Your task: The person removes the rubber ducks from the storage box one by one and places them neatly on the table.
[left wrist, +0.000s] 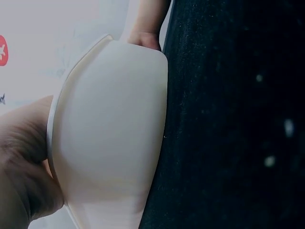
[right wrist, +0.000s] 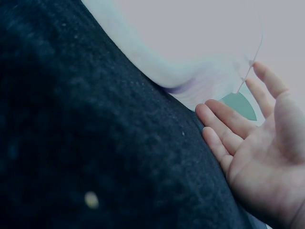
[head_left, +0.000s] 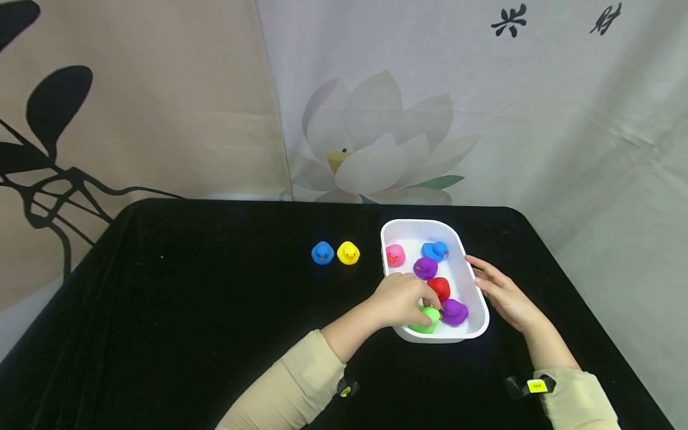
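A white plastic basin (head_left: pixel 395 225) holds several small rubber ducks. My left hand (head_left: pixel 400 298) reaches over its near left rim and pinches a green rubber duck (head_left: pixel 428 323) between thumb and fingers; the hand partly covers this duck. Close beside it are a red duck (head_left: pixel 439 288) and a purple duck (head_left: pixel 454 312). My right hand (head_left: pixel 505 295) touches the outer right wall with fairly straight fingertips. In the left wrist view, the basin's side (left wrist: pixel 109 129) hides the left fingers and the duck. The right fingers (right wrist: pixel 224 119) show spread along the basin in the right wrist view.
Farther inside the basin sit a pink duck (head_left: pixel 395 255), a second purple duck (head_left: pixel 425 268) and a blue duck (head_left: pixel 434 251). Left of the basin, another blue duck (head_left: pixel 322 253) and a yellow duck (head_left: pixel 348 253) stand on the black tablecloth (head_left: pixel 215 298). A printed curtain (head_left: pixel 215 89) hangs behind.
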Available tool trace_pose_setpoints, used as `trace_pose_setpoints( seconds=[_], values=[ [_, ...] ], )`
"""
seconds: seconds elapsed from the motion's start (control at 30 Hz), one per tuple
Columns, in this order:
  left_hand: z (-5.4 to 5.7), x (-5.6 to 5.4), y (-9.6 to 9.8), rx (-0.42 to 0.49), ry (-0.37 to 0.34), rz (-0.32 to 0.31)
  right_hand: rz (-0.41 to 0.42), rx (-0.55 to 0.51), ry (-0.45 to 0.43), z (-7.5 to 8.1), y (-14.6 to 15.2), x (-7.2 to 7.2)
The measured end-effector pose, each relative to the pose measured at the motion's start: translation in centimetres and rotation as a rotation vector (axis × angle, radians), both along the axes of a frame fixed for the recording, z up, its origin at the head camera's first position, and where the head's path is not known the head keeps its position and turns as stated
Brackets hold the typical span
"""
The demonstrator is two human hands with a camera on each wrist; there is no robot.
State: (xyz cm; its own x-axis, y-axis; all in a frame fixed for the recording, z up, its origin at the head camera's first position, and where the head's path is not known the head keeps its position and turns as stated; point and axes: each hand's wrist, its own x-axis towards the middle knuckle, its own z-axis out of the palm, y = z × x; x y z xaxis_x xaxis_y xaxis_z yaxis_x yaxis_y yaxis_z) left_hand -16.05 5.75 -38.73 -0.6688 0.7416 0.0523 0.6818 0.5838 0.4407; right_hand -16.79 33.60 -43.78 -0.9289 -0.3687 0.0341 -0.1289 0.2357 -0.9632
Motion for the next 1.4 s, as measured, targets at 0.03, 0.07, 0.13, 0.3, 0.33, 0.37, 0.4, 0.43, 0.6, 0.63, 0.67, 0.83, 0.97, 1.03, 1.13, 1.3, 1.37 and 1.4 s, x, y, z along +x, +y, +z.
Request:
trace_pose_setpoints(
  seconds=[0.03, 0.07, 0.13, 0.3, 0.33, 0.37, 0.4, 0.43, 0.6, 0.63, 0.67, 0.83, 0.97, 1.03, 1.13, 1.3, 1.37, 1.4],
  values=[
    [0.0, 0.0, 0.0, 0.008, 0.0, -0.003, 0.001, 0.0, 0.0, 0.0, 0.0, 0.0],
    [-0.1, -0.1, 0.0, 0.016, 0.0, -0.007, 0.003, -0.001, 0.0, 0.0, 0.0, 0.0],
    [-0.1, -0.1, -0.1, 0.033, -0.004, -0.017, 0.007, -0.004, -0.001, -0.1, 0.1, 0.0],
    [0.2, -0.2, -0.4, 0.103, -0.064, -0.039, 0.013, -0.006, 0.003, -0.1, 0.1, 0.0],
    [0.3, -0.2, -0.5, 0.121, -0.082, -0.042, 0.013, -0.005, 0.004, -0.1, 0.0, 0.0],
    [0.4, -0.3, -0.6, 0.139, -0.099, -0.045, 0.013, -0.004, 0.005, 0.0, 0.0, 0.0],
    [0.4, -0.3, -0.7, 0.158, -0.115, -0.048, 0.013, -0.003, 0.006, 0.0, 0.0, 0.0],
    [0.5, -0.3, -0.8, 0.172, -0.126, -0.053, 0.013, -0.002, 0.006, 0.0, 0.0, 0.0],
    [0.7, -0.5, -1.2, 0.231, -0.152, -0.088, 0.002, 0.016, 0.009, 0.0, -0.1, 0.0],
    [0.8, -0.5, -1.3, 0.24, -0.155, -0.093, 0.0, 0.019, 0.008, 0.0, -0.1, 0.0],
    [0.9, -0.5, -1.3, 0.252, -0.162, -0.096, -0.002, 0.022, 0.009, 0.0, -0.1, 0.0],
    [1.3, -0.7, -1.8, 0.3, -0.2, -0.086, -0.001, 0.019, 0.007, 0.0, 0.0, 0.0],
    [1.8, -0.9, -2.3, 0.346, -0.21, -0.092, -0.001, 0.023, 0.007, 0.0, 0.0, 0.0],
    [2.1, -1.0, -2.6, 0.367, -0.203, -0.097, -0.005, 0.027, 0.006, 0.0, 0.0, 0.0],
    [2.5, -1.2, -3.0, 0.39, -0.183, -0.1, -0.01, 0.027, 0.0, 0.0, 0.0, 0.1],
    [3.3, -1.3, -3.8, 0.418, -0.171, -0.099, -0.013, 0.025, 0.001, 0.0, 0.0, 0.1],
    [3.6, -1.4, -4.1, 0.427, -0.174, -0.099, -0.013, 0.026, 0.003, 0.0, 0.0, 0.1],
    [3.7, -1.5, -4.2, 0.431, -0.175, -0.101, -0.013, 0.026, 0.003, 0.0, 0.0, 0.0]
  ],
)
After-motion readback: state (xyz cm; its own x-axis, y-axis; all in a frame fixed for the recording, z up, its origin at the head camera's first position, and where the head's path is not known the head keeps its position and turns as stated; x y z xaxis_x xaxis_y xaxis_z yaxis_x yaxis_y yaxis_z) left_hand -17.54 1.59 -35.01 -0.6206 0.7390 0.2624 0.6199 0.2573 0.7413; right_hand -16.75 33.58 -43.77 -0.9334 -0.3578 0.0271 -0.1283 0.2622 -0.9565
